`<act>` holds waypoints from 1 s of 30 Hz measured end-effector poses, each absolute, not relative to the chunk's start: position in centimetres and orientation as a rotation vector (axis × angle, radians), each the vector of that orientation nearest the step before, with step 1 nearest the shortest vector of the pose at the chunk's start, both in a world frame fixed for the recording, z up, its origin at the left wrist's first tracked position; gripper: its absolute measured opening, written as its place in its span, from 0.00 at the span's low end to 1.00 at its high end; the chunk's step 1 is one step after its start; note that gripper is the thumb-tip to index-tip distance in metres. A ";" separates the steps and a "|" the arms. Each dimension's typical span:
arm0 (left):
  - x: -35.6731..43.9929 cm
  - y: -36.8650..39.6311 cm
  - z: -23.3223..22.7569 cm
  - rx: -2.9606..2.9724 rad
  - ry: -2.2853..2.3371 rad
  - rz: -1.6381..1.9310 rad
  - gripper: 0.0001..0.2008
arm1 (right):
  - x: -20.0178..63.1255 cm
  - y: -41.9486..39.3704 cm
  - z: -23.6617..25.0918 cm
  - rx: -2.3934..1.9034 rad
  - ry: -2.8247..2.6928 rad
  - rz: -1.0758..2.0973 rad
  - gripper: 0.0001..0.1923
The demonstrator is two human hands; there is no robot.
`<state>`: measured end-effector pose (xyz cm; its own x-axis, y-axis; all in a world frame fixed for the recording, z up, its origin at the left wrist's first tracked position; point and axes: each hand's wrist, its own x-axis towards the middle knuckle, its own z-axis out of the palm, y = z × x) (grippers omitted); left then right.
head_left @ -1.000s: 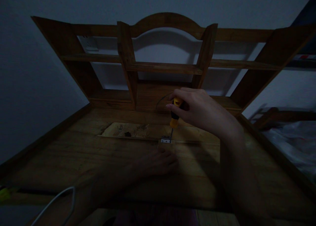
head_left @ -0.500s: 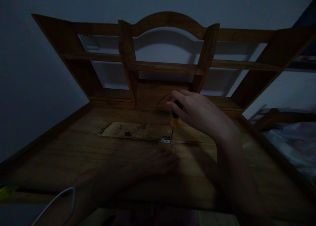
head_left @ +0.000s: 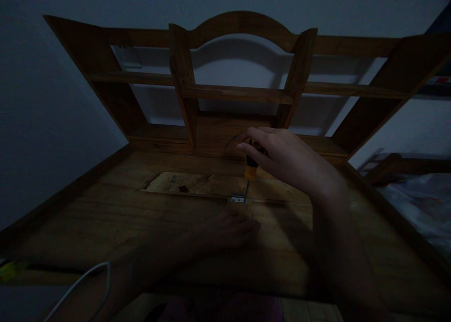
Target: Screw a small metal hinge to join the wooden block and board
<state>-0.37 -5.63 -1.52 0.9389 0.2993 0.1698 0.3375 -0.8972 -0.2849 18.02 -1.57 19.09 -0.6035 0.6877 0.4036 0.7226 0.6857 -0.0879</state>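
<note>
Your right hand still wrapped around the screwdriver, fingers closer on its handle than before, tip on the metal bracket, your left hand unmoved, flat on the wooden desk, fingers together.

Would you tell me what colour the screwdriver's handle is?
Yellow and black; the screwdriver shows best in the head view.

We see dim room, plain pale wall filling upper left and top of frame. Against it stands wooden shelf unit with arched top rail and open compartments, across upper middle. We make out small pale plate on wall behind upper left compartment. White cable curves at lower left; small yellow object at far left edge. Pale crumpled fabric lies at right edge.
</note>
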 end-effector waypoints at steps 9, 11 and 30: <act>0.0 -5.9 -0.9 -2.765 -0.465 -0.213 0.16 | 18.1 -1.7 19.0 -1.048 -2.485 -0.068 0.08; -0.1 -5.9 -0.7 -2.761 -0.457 -0.203 0.16 | 18.1 -1.6 18.9 -1.055 -2.483 -0.039 0.08; -0.1 -6.0 -1.0 -2.783 -0.460 -0.207 0.15 | 17.9 -1.4 18.6 -1.222 -2.441 -0.229 0.14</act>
<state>-0.08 -5.99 -0.96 0.9380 0.2896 0.1908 0.3347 -0.8998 -0.2800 17.93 -1.42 18.63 -0.5379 0.7306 0.4206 0.7961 0.6044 -0.0319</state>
